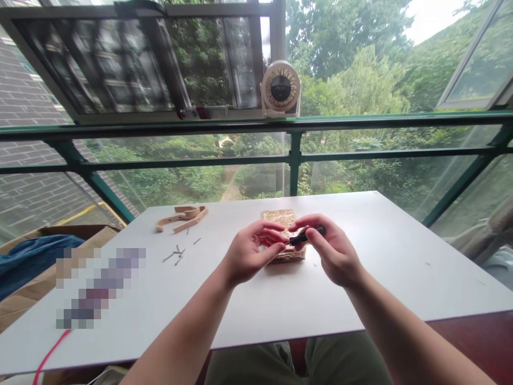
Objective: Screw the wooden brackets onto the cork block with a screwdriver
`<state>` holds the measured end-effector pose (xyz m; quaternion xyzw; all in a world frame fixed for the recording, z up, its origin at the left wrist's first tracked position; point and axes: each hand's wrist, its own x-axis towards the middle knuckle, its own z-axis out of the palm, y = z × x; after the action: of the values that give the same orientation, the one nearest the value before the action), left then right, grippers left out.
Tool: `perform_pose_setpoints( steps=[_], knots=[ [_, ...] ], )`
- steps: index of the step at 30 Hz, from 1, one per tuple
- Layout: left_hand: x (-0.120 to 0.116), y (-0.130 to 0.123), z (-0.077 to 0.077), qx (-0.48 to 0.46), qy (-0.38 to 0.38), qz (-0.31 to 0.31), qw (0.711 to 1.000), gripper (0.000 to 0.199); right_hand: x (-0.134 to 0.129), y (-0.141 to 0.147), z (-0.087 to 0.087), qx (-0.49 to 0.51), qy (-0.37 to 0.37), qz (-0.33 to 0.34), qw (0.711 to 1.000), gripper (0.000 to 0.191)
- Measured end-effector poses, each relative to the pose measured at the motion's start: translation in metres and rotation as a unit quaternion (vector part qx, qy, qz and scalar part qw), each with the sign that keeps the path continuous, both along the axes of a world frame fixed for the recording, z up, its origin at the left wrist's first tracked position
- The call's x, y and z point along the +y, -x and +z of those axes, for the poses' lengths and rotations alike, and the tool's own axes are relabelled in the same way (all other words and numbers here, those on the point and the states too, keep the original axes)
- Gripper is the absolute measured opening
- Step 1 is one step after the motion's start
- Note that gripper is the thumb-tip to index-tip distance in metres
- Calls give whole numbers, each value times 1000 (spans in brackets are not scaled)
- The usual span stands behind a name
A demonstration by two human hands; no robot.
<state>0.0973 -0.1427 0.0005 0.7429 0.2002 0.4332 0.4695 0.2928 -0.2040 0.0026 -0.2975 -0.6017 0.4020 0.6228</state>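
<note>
Over the middle of the table, my right hand [331, 248] grips a short black-handled tool [306, 236], which looks like a screwdriver. Its thin end points left, towards my left hand [254, 248]. The thumb and fingers of that hand come together round the tip; whatever they pinch is too small or hidden to name. Behind and below both hands is a small box [276, 215] with a gold, patterned surface. Its raised back part looks like an open lid, and my hands cover much of its middle.
On the white table [240, 315], several nails or screws [177, 252] lie scattered left of my hands. Behind them rests a curled tan strap [186, 216]. A blurred-out item [102, 289] lies further left with a red cord [50, 353]. A small round fan [281, 88] stands by the window rail.
</note>
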Motion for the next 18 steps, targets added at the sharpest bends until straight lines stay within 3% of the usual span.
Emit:
perform_pose_setpoints(
  steps=[3, 6, 9, 12, 15, 18],
  knots=[
    [18, 5, -8, -58, -20, 1, 998, 33, 9, 3, 13, 24, -7, 5, 1000, 18],
    [39, 14, -30, -76, -76, 78, 991, 44, 19, 2, 22, 9, -40, -64, 997, 12],
    [54, 24, -61, 19, -94, 146, 985, 46, 28, -2, 27, -27, -55, -107, 992, 7],
    [60, 28, -83, 114, -114, 145, 976, 51, 36, -6, 26, -159, -28, -97, 982, 19],
    [59, 25, -88, 174, -137, 131, 966, 49, 44, -6, 23, -298, -2, -80, 951, 32],
    [58, 21, -86, 191, -142, 131, 962, 35, 49, -2, 18, -366, -2, -83, 927, 30]
  ],
)
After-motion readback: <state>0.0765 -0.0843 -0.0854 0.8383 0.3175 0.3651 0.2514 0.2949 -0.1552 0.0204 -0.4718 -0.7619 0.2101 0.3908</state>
